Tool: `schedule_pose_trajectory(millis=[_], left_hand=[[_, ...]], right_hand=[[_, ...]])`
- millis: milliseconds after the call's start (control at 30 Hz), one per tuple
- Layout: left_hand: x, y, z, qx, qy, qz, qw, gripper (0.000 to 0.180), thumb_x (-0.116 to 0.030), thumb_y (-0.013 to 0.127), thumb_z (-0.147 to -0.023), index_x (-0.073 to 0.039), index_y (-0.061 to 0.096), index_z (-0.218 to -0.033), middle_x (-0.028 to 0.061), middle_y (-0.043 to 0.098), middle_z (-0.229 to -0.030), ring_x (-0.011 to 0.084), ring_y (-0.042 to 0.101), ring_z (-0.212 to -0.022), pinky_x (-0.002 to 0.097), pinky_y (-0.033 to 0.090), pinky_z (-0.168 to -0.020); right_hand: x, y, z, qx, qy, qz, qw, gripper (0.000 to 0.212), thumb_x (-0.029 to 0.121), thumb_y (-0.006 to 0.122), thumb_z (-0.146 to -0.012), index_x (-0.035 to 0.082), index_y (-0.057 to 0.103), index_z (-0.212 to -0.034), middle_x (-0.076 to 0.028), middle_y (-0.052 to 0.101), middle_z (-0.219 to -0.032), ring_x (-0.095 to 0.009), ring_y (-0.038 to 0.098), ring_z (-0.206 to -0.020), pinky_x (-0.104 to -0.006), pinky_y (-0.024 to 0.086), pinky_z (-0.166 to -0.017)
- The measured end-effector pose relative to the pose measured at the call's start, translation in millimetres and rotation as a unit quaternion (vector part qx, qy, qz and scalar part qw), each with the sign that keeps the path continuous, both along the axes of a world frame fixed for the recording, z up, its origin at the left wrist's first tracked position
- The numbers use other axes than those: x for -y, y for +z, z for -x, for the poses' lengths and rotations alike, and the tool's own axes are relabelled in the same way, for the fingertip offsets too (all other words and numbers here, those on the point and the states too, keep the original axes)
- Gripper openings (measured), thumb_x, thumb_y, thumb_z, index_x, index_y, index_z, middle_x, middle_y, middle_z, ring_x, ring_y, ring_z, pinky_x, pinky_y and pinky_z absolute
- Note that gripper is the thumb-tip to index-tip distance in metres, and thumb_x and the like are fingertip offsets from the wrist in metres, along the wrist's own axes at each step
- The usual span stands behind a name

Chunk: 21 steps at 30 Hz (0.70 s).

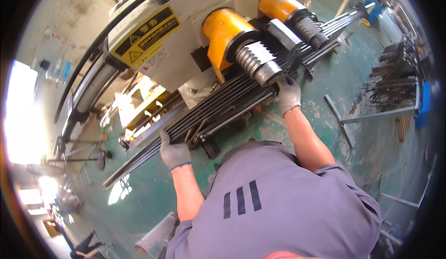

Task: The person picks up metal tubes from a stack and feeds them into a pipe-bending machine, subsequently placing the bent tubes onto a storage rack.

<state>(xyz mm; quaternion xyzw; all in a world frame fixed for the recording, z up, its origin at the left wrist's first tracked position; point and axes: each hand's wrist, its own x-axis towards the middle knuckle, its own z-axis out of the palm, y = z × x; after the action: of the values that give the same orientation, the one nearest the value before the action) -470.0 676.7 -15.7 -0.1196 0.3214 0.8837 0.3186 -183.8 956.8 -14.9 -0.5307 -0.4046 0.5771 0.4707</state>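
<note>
A bundle of long dark metal bars (204, 104) lies slantwise on the machine's support, running from lower left to upper right. My left hand (175, 155), in a pale knit work glove, is closed on the near side of the bars toward their left end, thumb up. Farther right, my gloved right hand (289, 97) grips the bars beside the tip of a ribbed metal cylinder (260, 61). Its fingertips are partly hidden there. This cylinder juts from an orange housing (226, 30); a second orange housing (280, 5) stands farther right.
A pale machine body (186, 59) with a yellow-and-black warning label (147, 35) rises beyond the bars. Dark bar stock (392, 80) is piled at right, near a metal frame (371, 116). A pale cylindrical object (158, 233) is at lower left on the green floor (125, 212).
</note>
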Motion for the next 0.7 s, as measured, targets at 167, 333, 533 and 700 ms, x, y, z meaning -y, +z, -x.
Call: schedule_pose_trajectory(millis=[167,333,533,700], left_hand=[[-31,5,-29,-0.007,-0.04,-0.05,0.998,0.029,-0.017,0.069,-0.103,-0.005,0.066,-0.129,0.0118,0.073,-0.125,0.0327,0.069,-0.118,0.0512,0.054,-0.111],[-26,21,-37,0.001,-0.082,-0.077,0.994,0.031,-0.022,0.064,-0.107,-0.003,0.064,-0.131,0.0145,0.07,-0.132,0.0325,0.064,-0.126,0.0487,0.047,-0.118],[61,18,20,-0.003,0.069,-0.092,0.993,0.041,-0.032,0.06,-0.108,0.0,0.06,-0.135,0.0168,0.067,-0.136,0.0366,0.061,-0.13,0.0532,0.046,-0.117],[210,-8,136,-0.028,0.219,-0.03,0.975,0.043,-0.041,0.046,-0.112,-0.003,0.063,-0.122,0.0187,0.069,-0.122,0.0394,0.064,-0.119,0.0572,0.047,-0.112]], right_hand=[[-9,-36,-20,0.022,-0.003,-0.004,1.0,0.044,0.037,0.075,-0.101,-0.004,0.074,-0.118,-0.005,0.073,-0.104,-0.014,0.064,-0.09,-0.0312,0.052,-0.083],[-3,-61,-33,0.077,0.023,0.034,0.996,0.044,0.038,0.075,-0.101,-0.002,0.074,-0.119,-0.006,0.073,-0.102,-0.017,0.067,-0.086,-0.0301,0.054,-0.079],[16,-144,-82,0.019,0.08,0.162,0.983,0.019,0.026,0.07,-0.104,0.007,0.07,-0.108,-0.006,0.072,-0.088,-0.019,0.069,-0.072,-0.0331,0.056,-0.062],[47,-182,-113,0.15,0.06,0.209,0.964,0.028,0.036,0.069,-0.104,0.009,0.068,-0.097,-0.006,0.071,-0.078,-0.019,0.062,-0.057,-0.0332,0.046,-0.048]])
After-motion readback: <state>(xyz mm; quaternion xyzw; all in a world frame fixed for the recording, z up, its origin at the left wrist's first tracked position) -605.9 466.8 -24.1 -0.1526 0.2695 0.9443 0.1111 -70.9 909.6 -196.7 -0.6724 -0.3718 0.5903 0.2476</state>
